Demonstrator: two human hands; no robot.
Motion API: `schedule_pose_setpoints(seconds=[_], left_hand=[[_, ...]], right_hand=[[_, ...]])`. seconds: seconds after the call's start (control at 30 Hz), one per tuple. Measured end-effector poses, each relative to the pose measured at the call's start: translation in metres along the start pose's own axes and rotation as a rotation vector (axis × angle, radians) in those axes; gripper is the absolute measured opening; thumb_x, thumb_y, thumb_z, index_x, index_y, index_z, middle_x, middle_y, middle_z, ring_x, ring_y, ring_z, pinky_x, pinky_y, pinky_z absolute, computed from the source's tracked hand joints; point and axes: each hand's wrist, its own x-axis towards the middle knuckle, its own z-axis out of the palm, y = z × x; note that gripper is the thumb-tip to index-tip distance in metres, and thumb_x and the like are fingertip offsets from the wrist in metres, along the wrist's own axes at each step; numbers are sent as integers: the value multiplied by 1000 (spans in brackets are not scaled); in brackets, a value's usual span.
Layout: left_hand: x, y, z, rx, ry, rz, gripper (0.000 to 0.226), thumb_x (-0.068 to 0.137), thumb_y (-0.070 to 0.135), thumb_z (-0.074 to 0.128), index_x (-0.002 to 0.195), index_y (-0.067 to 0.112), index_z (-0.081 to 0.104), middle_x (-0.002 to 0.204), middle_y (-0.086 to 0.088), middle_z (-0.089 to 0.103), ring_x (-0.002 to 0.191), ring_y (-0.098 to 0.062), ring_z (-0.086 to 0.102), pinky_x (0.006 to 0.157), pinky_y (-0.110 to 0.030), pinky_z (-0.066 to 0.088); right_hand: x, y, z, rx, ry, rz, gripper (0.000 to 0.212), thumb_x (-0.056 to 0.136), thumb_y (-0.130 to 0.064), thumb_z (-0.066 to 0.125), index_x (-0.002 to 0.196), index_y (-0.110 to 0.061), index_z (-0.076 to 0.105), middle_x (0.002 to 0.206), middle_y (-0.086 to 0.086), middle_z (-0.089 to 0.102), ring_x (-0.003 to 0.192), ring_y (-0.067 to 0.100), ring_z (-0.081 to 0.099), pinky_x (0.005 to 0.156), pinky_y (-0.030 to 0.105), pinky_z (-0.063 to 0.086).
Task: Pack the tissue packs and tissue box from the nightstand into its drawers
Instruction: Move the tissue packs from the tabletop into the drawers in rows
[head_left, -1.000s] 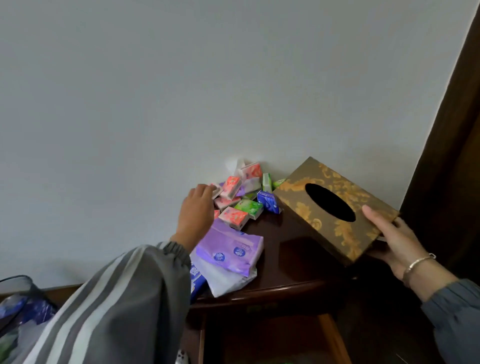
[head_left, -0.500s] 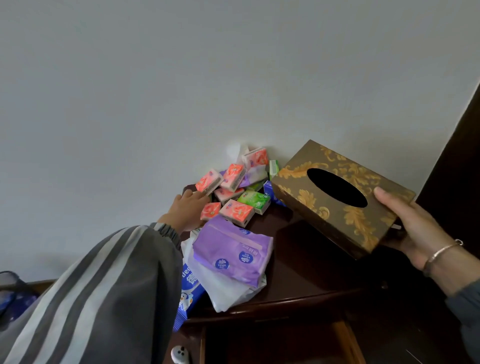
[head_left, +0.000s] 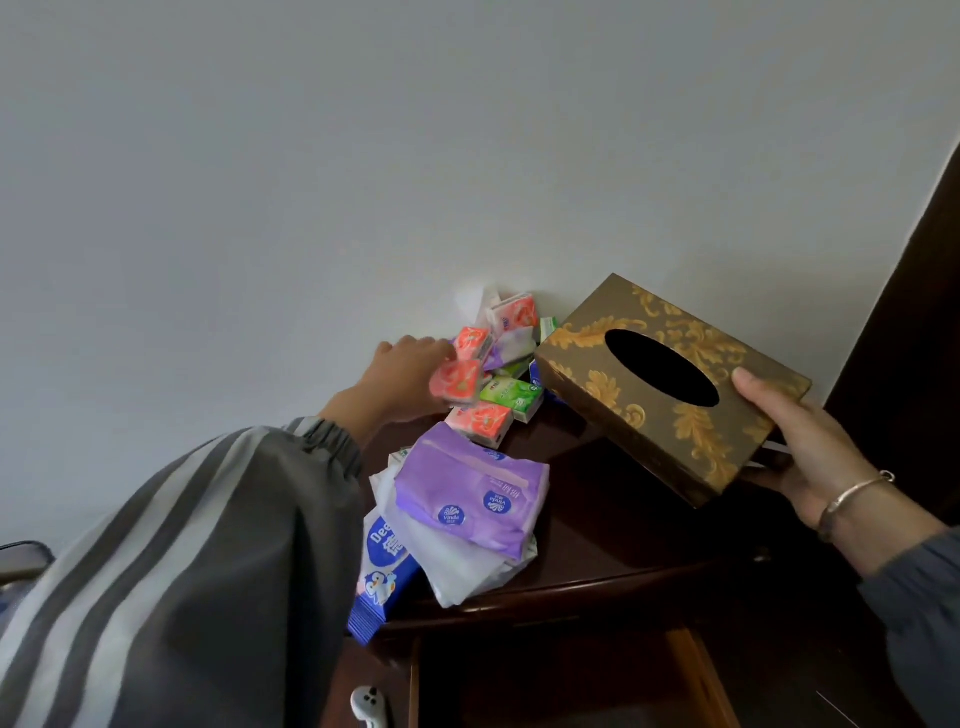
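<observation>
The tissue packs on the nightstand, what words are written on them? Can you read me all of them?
"Vinda": on the two round blue logos of the purple tissue pack.
"Dee": start of a word on the blue tissue pack; the rest is hidden.
Green mini pack: print too small to read.
Red mini packs, such as the one in the left hand: blurred, unreadable.
Gold tissue box: only leaf patterns, no words.

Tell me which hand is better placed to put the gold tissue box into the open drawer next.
The right hand. It already grips the near end of the tissue box, lifted and tilted above the nightstand, with the open drawer right below. The left hand is busy holding a small red tissue pack.
</observation>
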Motion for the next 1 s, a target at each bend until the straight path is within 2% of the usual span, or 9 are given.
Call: schedule_pose_setpoints(seconds=[0.13, 0.23, 0.3, 0.43, 0.6, 0.7, 0.8, 0.87, 1.0], left_hand=[[15, 43, 22, 64, -224, 125, 68, 77, 29, 73, 136, 25, 42, 135, -3, 52, 122, -28, 49, 99, -43, 38], [24, 52, 36, 238, -284, 143, 59, 80, 26, 70, 132, 19, 43, 133, -6, 50, 123, -29, 47, 98, -44, 40], [29, 52, 40, 286, -276, 145, 57, 78, 23, 72, 128, 18, 46, 130, -5, 53, 122, -29, 47, 97, -43, 41], [32, 51, 49, 331, -225, 162, 50, 74, 20, 71, 120, 17, 51, 122, -4, 59, 116, -28, 52, 92, -42, 45], [24, 52, 32, 310, -12, 133, 63, 64, 41, 76, 118, 19, 53, 116, -3, 60, 110, -28, 51, 90, -40, 40], [2, 57, -3, 115, 199, 6, 64, 66, 52, 73, 111, 12, 54, 111, -10, 59, 106, -34, 50, 86, -42, 38], [-41, 60, -41, -260, 422, -137, 58, 67, 46, 78, 105, 9, 55, 106, -12, 59, 100, -34, 53, 81, -41, 39], [-83, 62, -59, -547, 491, -206, 52, 66, 40, 82, 101, 15, 54, 99, -4, 61, 90, -23, 57, 70, -33, 44], [-184, 77, -63, -909, 478, -349, 47, 59, 40, 83, 95, 31, 53, 83, 19, 67, 71, 8, 60, 57, -9, 43]], right_hand=[[-1, 2, -7, 10, -3, 21, 69, 57, -54, 77, 118, -27, 59, 113, -2, 66, 104, 20, 62, 85, 46, 51], [-2, 2, -16, 2, -8, 22, 65, 58, -52, 76, 115, -27, 59, 111, -2, 66, 103, 20, 63, 74, 40, 54], [-3, 3, -22, -3, -18, 20, 62, 57, -52, 76, 111, -27, 60, 109, -2, 68, 100, 19, 64, 68, 37, 53], [-4, 9, -32, 1, -31, 31, 63, 55, -51, 76, 110, -26, 60, 109, 0, 68, 101, 21, 64, 71, 38, 54], [-9, 13, -45, -20, -35, 50, 66, 53, -53, 77, 111, -28, 60, 111, 1, 67, 104, 22, 63, 79, 43, 54], [-20, 9, -56, -49, -52, 56, 66, 54, -54, 76, 113, -29, 60, 111, 0, 68, 104, 21, 63, 75, 42, 54], [-40, 3, -71, -90, -110, 89, 54, 59, -56, 72, 106, -30, 64, 109, 1, 69, 103, 21, 63, 70, 37, 52], [-57, 1, -83, -110, -147, 142, 47, 58, -56, 71, 98, -31, 67, 105, 2, 71, 100, 22, 64, 71, 36, 51], [-99, 4, -106, -221, -244, 283, 58, 51, -53, 80, 100, -23, 68, 97, 8, 74, 85, 26, 72, 68, 33, 52]])
